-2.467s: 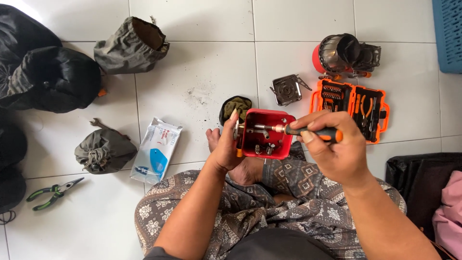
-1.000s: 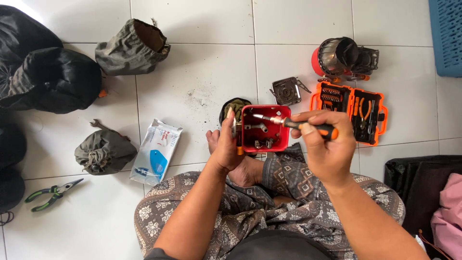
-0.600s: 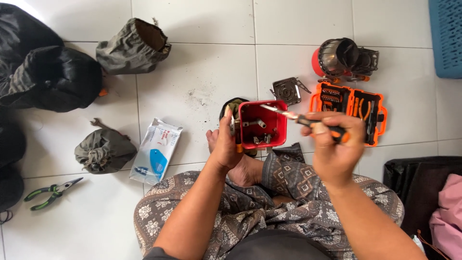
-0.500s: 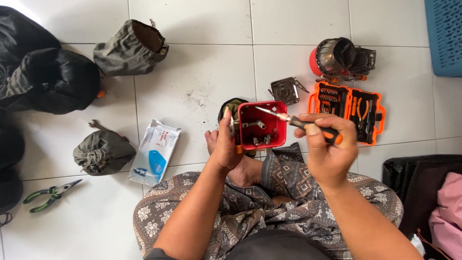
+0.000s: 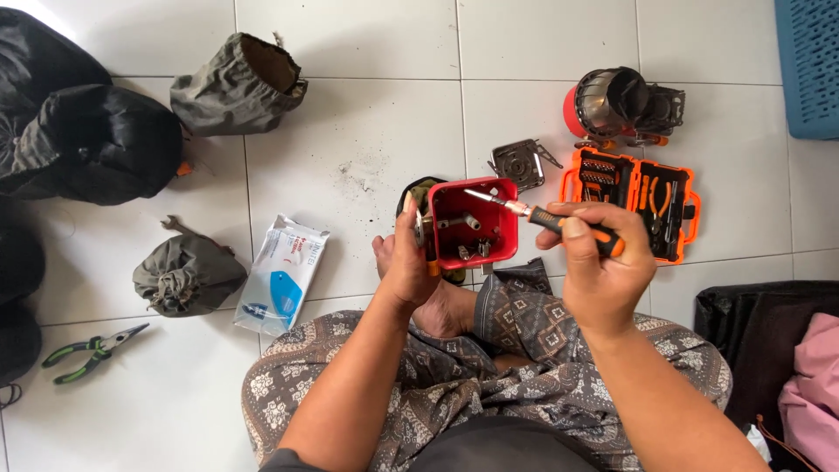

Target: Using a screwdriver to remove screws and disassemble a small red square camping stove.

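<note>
Left hand (image 5: 409,267) clamped on one open red plastic housing (image 5: 473,223), held over the lap; right hand (image 5: 603,271) gripped on one orange-black screwdriver (image 5: 559,224), tip inside the housing. On the white tile floor: two grey drawstring pouches (image 5: 238,83), one green-handled pliers (image 5: 89,351), one orange tool case (image 5: 631,201) far right

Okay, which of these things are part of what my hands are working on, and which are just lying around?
In use: red housing, left hand, screwdriver, right hand, open orange tool kit.

Lying about: pliers, wipes packet, two grey pouches, blue basket.
</note>
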